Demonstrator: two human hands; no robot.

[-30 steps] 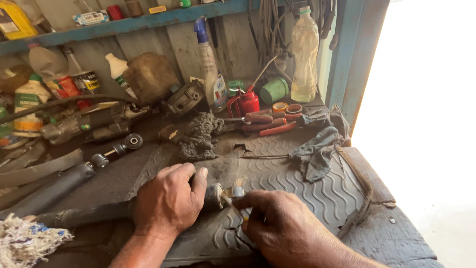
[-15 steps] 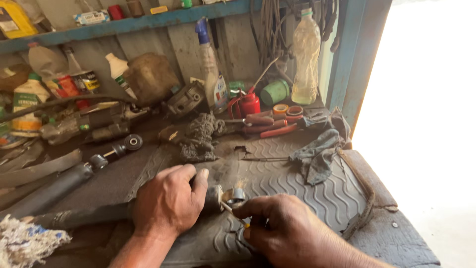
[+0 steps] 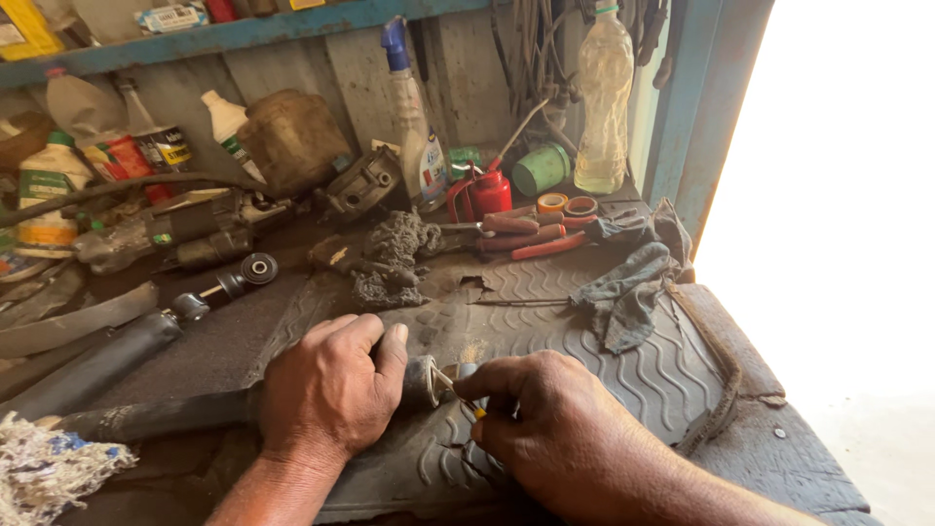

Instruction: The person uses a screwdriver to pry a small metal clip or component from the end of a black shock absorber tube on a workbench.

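Note:
My left hand (image 3: 331, 390) is wrapped around the end of a long dark shock absorber (image 3: 146, 417) that lies across a ribbed rubber mat (image 3: 643, 360). Its round end piece (image 3: 421, 382) sticks out just past my fingers. My right hand (image 3: 550, 429) is closed on a thin tool with a yellow handle (image 3: 467, 403), whose metal tip touches that end piece. A small grey metal part (image 3: 466, 370) lies on the mat right beside the tool tip.
A second shock absorber (image 3: 146, 336) lies to the left. Greasy rags (image 3: 394, 255), a grey cloth (image 3: 623, 292), red-handled pliers (image 3: 526, 239), a red oil can (image 3: 482, 193), tape rolls (image 3: 567, 206) and bottles (image 3: 604, 97) crowd the back. A frayed cloth (image 3: 49, 472) sits at the lower left.
My right hand has shifted slightly, bringing the tool tip closer against the end piece. My left hand keeps its hold on the shock absorber.

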